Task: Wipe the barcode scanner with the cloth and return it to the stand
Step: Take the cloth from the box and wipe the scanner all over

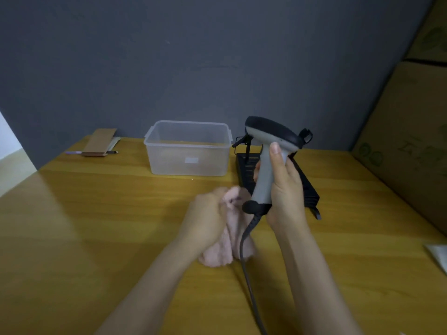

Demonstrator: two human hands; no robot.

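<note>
Now the right hand [285,187] grips the upright barcode scanner [268,160] by its handle, while the left hand [208,216], bunched around the cloth [229,247], sits at its eight o'clock.

Dim, soft picture; blurred, bent edges.

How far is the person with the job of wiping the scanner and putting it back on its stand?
Done: the barcode scanner is off the stand, gripped by the handle in the right hand. In hand: the left hand holds the pink cloth bunched beside the handle's base. How much has been wiped cannot be seen. Left: finish wiping, then return the scanner to the stand.
</note>
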